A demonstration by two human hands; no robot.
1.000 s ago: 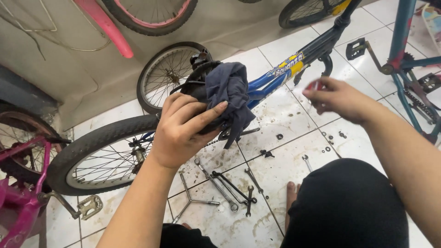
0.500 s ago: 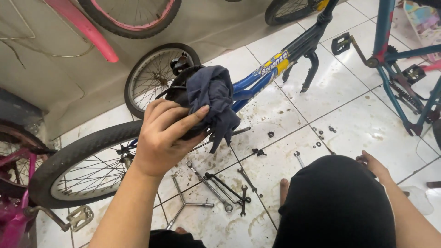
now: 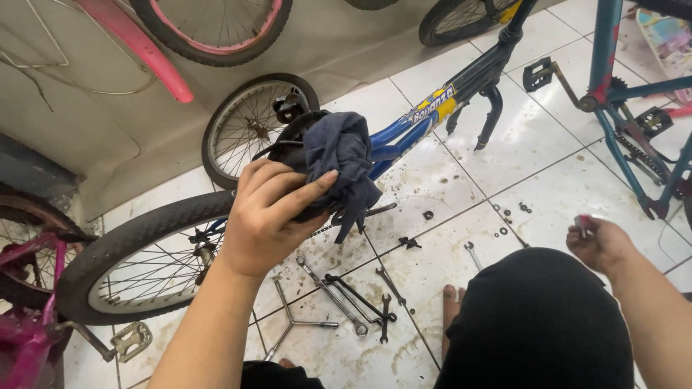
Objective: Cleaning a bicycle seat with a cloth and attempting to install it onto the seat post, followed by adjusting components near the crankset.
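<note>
- A white tiled floor (image 3: 577, 180), stained with grime, meets a tan wall (image 3: 108, 130) at the top left.
- A blue bicycle (image 3: 411, 130) lies upside-down across the middle, its big black tyre (image 3: 130, 245) at the left and a smaller wheel (image 3: 249, 126) behind.
- A pink bike (image 3: 29, 338) crowds the lower-left edge; a teal frame (image 3: 613, 86) stands on the right. Open tiles lie between them.
- Spanners (image 3: 353, 299) and small nuts (image 3: 504, 220) are scattered near the person's dark-clad knee (image 3: 540, 324).
- The left hand (image 3: 270, 216) has its fingers (image 3: 303, 194) clamped around a dark blue rag (image 3: 342, 162), pressing it against the bicycle.
- The right hand (image 3: 602, 245), low beside the knee, has its fingers pinched on a small reddish part (image 3: 582, 222).
</note>
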